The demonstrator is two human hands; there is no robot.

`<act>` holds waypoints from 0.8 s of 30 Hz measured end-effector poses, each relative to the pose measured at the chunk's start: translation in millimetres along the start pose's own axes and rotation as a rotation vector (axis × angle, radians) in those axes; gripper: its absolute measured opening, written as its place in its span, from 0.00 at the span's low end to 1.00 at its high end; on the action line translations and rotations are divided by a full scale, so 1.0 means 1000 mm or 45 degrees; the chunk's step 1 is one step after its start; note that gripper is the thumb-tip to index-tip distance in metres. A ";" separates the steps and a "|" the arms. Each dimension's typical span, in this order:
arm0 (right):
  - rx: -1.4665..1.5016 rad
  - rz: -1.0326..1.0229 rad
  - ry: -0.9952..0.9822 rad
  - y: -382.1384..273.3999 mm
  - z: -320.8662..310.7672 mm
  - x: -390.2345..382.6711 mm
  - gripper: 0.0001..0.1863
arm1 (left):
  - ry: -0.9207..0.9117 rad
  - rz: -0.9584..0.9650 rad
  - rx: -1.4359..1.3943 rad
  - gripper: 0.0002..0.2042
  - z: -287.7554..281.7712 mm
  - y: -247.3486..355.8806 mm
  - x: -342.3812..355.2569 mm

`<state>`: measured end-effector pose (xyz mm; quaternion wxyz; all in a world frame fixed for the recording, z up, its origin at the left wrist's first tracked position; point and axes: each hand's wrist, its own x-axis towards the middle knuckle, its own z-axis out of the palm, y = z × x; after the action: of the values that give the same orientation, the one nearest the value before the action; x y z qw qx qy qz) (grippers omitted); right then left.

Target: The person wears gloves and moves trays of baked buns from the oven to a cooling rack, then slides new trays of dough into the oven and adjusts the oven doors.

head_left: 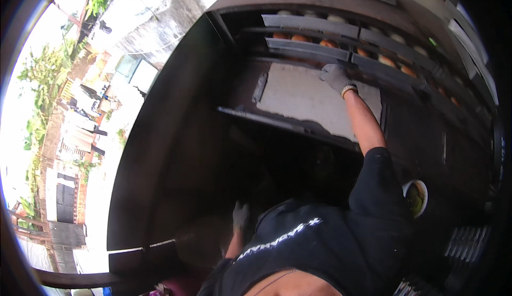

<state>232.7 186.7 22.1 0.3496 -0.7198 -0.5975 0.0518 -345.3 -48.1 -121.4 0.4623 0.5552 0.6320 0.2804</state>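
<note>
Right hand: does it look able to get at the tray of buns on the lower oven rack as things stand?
Probably yes. The gloved right hand is already up at the front edge of the lower tray of buns, with the oven door open and nothing between them.

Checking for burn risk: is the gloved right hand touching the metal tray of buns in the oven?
Touching. The head view shows the gloved right hand pressed against the front edge of the metal tray, with no gap visible between them.

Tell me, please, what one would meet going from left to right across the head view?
Sunlit street with houses → dark oven door → gloved left hand → gloved right hand at the tray racks → small bowl.
</note>
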 end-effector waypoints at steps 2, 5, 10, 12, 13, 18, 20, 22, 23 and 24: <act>0.273 0.282 -0.195 -0.060 -0.028 -0.079 0.14 | -0.056 -0.065 -0.096 0.12 0.022 0.001 0.003; 0.702 0.350 -0.442 -0.090 -0.054 -0.204 0.09 | -0.270 0.027 -0.250 0.09 0.061 0.018 -0.001; 0.886 1.125 -0.394 -0.061 -0.108 -0.415 0.09 | -0.710 0.881 0.329 0.07 0.135 0.067 -0.040; 1.175 1.463 0.043 -0.013 -0.134 -0.474 0.11 | -0.716 1.162 0.590 0.07 0.175 0.083 -0.046; 1.210 1.517 0.273 0.011 -0.146 -0.498 0.12 | -0.637 1.390 0.816 0.07 0.198 0.100 -0.053; 1.598 1.428 0.603 0.158 -0.222 -0.568 0.29 | -0.455 1.928 1.026 0.08 0.330 0.188 -0.075; 1.730 1.316 0.788 0.197 -0.250 -0.565 0.37 | -0.452 1.955 0.901 0.08 0.386 0.214 -0.077; 1.830 1.295 0.869 0.231 -0.281 -0.554 0.51 | -0.504 1.928 0.687 0.09 0.447 0.227 -0.079; 1.962 1.232 0.808 0.232 -0.290 -0.537 0.50 | -0.734 1.527 0.256 0.08 0.469 0.216 -0.066; 2.013 1.160 0.760 0.237 -0.298 -0.527 0.46 | -0.929 1.107 -0.171 0.08 0.487 0.207 -0.054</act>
<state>427.0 -426.8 -69.3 0.8182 -0.4223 0.0610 0.3854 180.7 -131.0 -129.2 0.5270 0.7944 0.1259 0.2746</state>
